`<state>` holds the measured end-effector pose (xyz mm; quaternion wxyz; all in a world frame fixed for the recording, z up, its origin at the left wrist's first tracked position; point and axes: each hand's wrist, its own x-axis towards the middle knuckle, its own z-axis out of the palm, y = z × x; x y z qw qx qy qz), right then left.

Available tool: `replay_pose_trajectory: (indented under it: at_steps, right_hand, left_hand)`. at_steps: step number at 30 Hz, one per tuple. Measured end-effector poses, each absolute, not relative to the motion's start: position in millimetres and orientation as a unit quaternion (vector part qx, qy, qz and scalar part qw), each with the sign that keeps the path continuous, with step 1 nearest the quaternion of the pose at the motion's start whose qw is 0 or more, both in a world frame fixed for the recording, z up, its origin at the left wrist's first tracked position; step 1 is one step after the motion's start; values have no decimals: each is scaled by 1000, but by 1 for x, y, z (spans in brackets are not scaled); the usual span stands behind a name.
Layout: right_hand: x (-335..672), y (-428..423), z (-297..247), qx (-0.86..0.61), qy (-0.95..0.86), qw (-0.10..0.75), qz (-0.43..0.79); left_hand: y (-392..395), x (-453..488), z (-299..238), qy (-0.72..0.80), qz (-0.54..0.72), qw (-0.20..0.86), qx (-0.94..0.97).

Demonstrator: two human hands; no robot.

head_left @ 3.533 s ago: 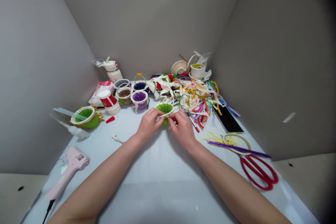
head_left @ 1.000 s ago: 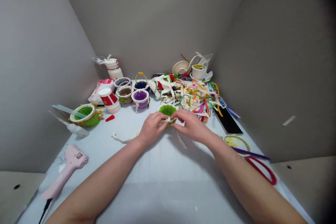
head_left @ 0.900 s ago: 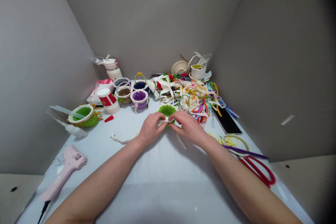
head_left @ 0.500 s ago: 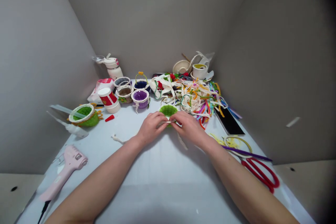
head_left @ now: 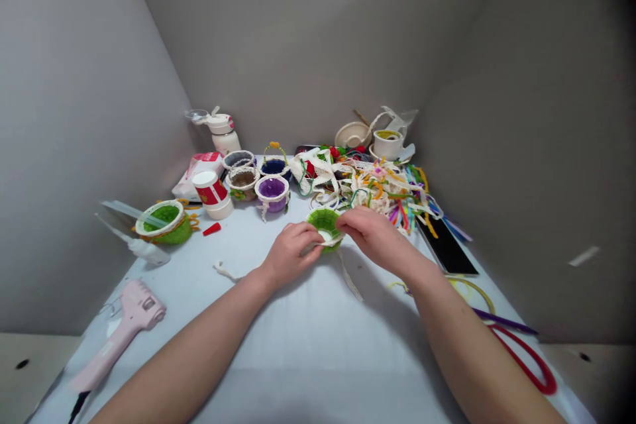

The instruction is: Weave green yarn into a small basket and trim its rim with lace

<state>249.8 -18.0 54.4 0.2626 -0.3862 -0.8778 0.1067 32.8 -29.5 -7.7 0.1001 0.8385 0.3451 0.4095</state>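
Note:
A small green woven basket (head_left: 322,215) with a white bottom stands between my hands. A strip of white lace trim (head_left: 352,281) lies across its near rim; one tail hangs down onto the table on the right, and a loose white end shows left of my left wrist. My left hand (head_left: 294,250) is closed on the lace at the near left rim, thumb towards me. At the right rim, the fingers of my right hand (head_left: 368,230) are pinched together; what is between their tips is hidden.
Left are a pink glue gun (head_left: 124,331), a glue bottle (head_left: 148,250) and a larger green basket (head_left: 171,225). Behind stand a red-and-white tub (head_left: 211,193) and several small baskets (head_left: 272,191). Tangled trims (head_left: 382,189), a phone (head_left: 447,245) and red-handled scissors (head_left: 534,361) lie right.
My right hand has moved off the near rim, up and right to the basket's right side, away from my left hand. My left hand stays at the near left rim. The view has shifted slightly.

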Motion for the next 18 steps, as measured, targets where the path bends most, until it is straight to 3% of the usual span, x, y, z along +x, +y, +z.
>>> replay_pose_trajectory:
  at_steps: [18]
  right_hand:
    - [244, -13, 45, -346, -900, 255, 74]
  left_hand:
    - [-31, 34, -5, 340, 411, 68, 843]
